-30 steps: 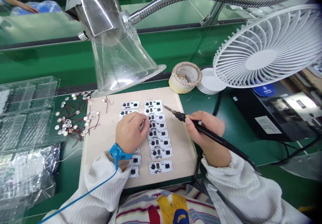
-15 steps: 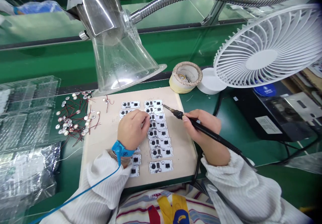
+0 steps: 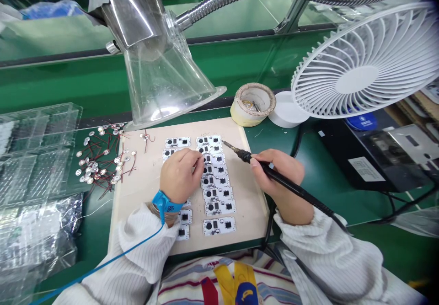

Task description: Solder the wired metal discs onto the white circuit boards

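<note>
My right hand [image 3: 279, 177] is closed around the black handle of a soldering iron [image 3: 288, 186], its tip just beside the top of a column of white circuit boards [image 3: 217, 206]. My left hand [image 3: 180, 177], with a blue wrist strap [image 3: 163, 200] and its cord [image 3: 103, 259] on the wrist, rests over the boards with the fingers pinched together; I can't tell whether they hold anything small. The boards lie in rows on a cream work board [image 3: 144, 222] on the green table [image 3: 302, 168]. To the left are small metal discs with red and black leads [image 3: 99, 158], then a clear plastic tray [image 3: 34, 158] above a crumpled plastic bag [image 3: 34, 232]. Ahead stand a brass-wool tip cleaner [image 3: 253, 104], a white round container [image 3: 286, 108] and a clear fume hood [image 3: 164, 85] on a metal hose. To the right are a black unit [image 3: 363, 168] and a white fan [image 3: 363, 78].
</note>
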`<state>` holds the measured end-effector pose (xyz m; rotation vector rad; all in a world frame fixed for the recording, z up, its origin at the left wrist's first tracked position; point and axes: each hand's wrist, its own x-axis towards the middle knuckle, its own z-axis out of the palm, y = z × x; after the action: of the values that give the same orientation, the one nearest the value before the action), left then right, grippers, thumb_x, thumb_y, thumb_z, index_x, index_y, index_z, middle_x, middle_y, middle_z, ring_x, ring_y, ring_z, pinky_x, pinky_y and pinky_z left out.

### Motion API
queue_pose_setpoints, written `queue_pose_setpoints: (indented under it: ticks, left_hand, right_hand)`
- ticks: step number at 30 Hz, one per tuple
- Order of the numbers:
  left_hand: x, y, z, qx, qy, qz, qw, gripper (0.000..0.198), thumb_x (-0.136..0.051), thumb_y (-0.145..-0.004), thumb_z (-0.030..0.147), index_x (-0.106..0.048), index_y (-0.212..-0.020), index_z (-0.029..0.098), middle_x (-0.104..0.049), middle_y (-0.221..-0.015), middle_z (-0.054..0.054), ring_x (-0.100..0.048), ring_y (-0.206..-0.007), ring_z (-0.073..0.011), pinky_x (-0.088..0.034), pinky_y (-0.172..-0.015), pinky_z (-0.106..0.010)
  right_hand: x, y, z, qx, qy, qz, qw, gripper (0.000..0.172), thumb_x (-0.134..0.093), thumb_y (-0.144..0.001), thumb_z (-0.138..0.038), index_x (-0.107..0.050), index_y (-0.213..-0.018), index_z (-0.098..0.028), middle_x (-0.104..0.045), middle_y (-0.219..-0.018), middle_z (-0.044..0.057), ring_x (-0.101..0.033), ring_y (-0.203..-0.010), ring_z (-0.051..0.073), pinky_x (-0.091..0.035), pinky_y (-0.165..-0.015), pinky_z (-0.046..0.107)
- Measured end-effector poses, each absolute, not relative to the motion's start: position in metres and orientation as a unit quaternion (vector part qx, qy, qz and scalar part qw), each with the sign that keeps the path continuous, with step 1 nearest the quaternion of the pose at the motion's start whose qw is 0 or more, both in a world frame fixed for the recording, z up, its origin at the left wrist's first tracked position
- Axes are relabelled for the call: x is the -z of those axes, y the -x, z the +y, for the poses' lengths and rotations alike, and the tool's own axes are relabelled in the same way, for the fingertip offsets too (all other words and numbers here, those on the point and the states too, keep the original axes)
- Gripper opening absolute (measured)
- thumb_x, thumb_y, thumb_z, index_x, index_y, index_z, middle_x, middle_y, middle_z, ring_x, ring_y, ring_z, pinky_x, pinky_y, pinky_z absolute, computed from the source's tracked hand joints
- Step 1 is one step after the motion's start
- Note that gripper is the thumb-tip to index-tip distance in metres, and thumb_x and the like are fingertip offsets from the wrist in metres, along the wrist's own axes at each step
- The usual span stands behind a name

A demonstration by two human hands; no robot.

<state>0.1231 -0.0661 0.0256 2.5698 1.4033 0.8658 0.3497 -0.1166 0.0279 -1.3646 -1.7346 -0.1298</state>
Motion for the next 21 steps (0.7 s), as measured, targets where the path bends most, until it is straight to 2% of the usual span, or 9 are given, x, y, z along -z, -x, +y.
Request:
queue_pose_setpoints:
  ticks: [7,21]
  left_hand:
    - [-0.0290,-0.1222,-0.0733,-0.284,-0.843,0.455,0.037,0.015,-0.054,-0.087,0.020,-0.064,-0.077,0.018,-0.064,-0.068,-0.002,-0.057,-0.062,-0.0146,-0.044,-0.060,-0.027]
    - [-0.0248,-0.1235,-0.0697,-0.278,-0.844,0.455,0.048,0.015,-0.053,-0.088,0.020,-0.064,-0.078,0.018,-0.065,-0.070,-0.003,-0.057,-0.063,-0.0144,-0.044,-0.060,-0.027]
  right_hand:
    - [-0.0269,-0.3529,-0.1172,0.052,0.544,-0.702,0.457,0.006,-0.060,-0.081,-0.023,-0.057,-0.076,-0.022,-0.067,-0.064,-0.001,-0.062,-0.052,0.014,-0.047,-0.048,0.024]
    - [-0.0260,-0.3506,-0.1156,0.048,0.536,-0.709,0.456,0.008,-0.062,-0.081,-0.020,-0.057,-0.075,-0.021,-0.066,-0.063,-0.001,-0.062,-0.054,0.012,-0.047,-0.050,0.023]
